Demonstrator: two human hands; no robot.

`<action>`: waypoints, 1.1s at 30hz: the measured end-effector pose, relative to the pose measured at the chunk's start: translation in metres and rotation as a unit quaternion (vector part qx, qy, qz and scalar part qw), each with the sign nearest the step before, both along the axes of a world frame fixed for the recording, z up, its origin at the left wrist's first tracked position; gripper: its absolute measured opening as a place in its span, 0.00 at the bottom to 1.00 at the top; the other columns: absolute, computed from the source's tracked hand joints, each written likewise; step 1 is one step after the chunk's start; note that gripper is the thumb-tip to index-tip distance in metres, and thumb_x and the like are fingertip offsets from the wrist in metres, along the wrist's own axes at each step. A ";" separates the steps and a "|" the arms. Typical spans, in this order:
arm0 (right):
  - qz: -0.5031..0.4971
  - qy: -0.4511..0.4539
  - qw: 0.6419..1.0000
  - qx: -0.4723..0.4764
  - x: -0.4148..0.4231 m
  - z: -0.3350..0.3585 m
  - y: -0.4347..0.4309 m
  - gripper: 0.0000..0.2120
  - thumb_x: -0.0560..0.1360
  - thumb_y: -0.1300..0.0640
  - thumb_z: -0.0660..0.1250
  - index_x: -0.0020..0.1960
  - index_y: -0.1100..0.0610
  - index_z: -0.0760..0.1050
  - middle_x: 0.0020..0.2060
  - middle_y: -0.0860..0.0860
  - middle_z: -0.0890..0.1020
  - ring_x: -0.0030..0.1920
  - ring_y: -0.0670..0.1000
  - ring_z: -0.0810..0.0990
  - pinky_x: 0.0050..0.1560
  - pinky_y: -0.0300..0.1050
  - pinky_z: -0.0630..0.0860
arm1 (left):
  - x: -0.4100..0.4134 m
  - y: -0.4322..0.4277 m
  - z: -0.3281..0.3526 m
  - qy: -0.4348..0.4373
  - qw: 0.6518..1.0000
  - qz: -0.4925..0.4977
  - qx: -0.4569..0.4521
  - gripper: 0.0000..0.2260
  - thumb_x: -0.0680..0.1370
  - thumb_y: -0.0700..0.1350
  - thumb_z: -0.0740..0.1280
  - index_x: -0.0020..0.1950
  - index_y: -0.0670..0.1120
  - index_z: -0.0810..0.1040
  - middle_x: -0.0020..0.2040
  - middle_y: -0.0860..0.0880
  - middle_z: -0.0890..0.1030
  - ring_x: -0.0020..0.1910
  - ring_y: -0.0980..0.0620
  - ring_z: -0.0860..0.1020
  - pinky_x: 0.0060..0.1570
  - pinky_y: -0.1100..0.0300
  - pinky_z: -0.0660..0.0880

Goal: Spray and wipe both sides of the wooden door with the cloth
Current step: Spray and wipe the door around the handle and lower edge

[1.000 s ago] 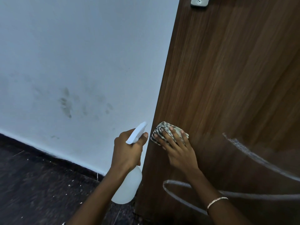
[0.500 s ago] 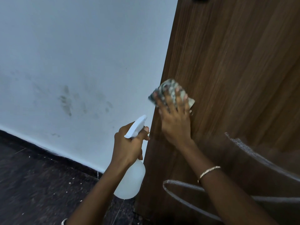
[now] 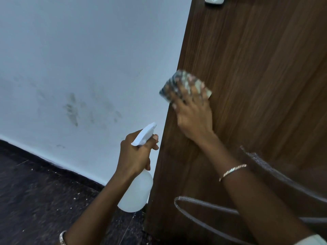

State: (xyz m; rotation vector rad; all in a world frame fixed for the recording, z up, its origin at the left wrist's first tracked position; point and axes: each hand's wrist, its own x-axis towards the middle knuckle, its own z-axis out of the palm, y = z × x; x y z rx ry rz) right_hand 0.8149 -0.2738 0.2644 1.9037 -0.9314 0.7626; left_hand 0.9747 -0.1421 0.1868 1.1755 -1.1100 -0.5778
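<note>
A smudged white wall point(image 3: 79, 68) on the left; the left hand point(image 3: 136, 156) grips a white spray bottle point(image 3: 137, 190) — fingers curled round its neck. Right hand point(image 3: 194, 115), fingers spread flat, presses the patterned cloth point(image 3: 182, 82) against the wooden door point(image 3: 256, 85) near its edge.

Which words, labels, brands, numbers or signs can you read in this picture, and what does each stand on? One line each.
None can be read here.
Spray bottle: plain white, no label showing.
Cloth: a blurred pattern, no letters to make out.
Metal plate at the top of the wooden door: only a screw head, no marking.
</note>
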 end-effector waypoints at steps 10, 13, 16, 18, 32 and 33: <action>0.050 0.041 0.998 0.007 -0.020 -0.126 0.003 0.37 0.80 0.58 0.64 0.84 0.49 0.51 0.82 0.54 0.58 0.82 0.62 0.52 0.80 0.64 0.52 | -0.021 -0.010 -0.008 0.013 0.999 -0.034 0.003 0.07 0.79 0.49 0.70 0.52 0.48 0.83 0.40 0.48 0.85 0.20 0.48 0.74 0.26 0.59 0.73; 0.034 0.128 0.991 0.031 -0.046 -0.167 0.007 0.36 0.77 0.61 0.64 0.83 0.49 0.58 0.82 0.53 0.59 0.82 0.59 0.53 0.81 0.62 0.53 | -0.025 -0.014 -0.014 -0.021 0.999 -0.012 0.035 0.16 0.77 0.55 0.69 0.60 0.48 0.80 0.48 0.48 0.84 0.30 0.51 0.77 0.35 0.62 0.76; 0.002 0.081 0.996 0.025 -0.072 -0.158 0.015 0.37 0.76 0.60 0.65 0.82 0.46 0.58 0.82 0.51 0.60 0.82 0.59 0.56 0.79 0.63 0.56 | -0.028 -0.014 -0.015 -0.023 0.999 -0.025 0.030 0.10 0.78 0.53 0.69 0.55 0.50 0.80 0.44 0.48 0.85 0.26 0.51 0.78 0.27 0.64 0.75; -0.026 0.001 1.000 0.018 -0.105 -0.151 0.025 0.35 0.78 0.58 0.65 0.83 0.46 0.57 0.82 0.52 0.60 0.82 0.60 0.56 0.79 0.65 0.56 | -0.033 -0.013 -0.013 -0.015 0.999 -0.033 0.031 0.07 0.78 0.52 0.69 0.50 0.50 0.80 0.42 0.49 0.84 0.25 0.51 0.79 0.25 0.65 0.74; -0.045 -0.273 0.961 0.025 -0.057 -0.159 0.022 0.27 0.85 0.50 0.59 0.82 0.47 0.57 0.83 0.52 0.53 0.82 0.66 0.49 0.78 0.71 0.48 | -0.062 -0.009 -0.022 0.023 0.995 -0.088 0.029 0.02 0.78 0.50 0.71 0.49 0.54 0.79 0.39 0.51 0.84 0.26 0.48 0.79 0.25 0.58 0.77; -0.024 -0.229 0.973 0.031 -0.041 -0.158 0.019 0.26 0.85 0.48 0.57 0.82 0.48 0.58 0.82 0.53 0.57 0.81 0.65 0.53 0.77 0.71 0.52 | -0.063 -0.009 -0.022 0.021 0.996 -0.086 0.026 0.04 0.78 0.51 0.70 0.50 0.53 0.80 0.39 0.50 0.84 0.25 0.47 0.79 0.26 0.57 0.77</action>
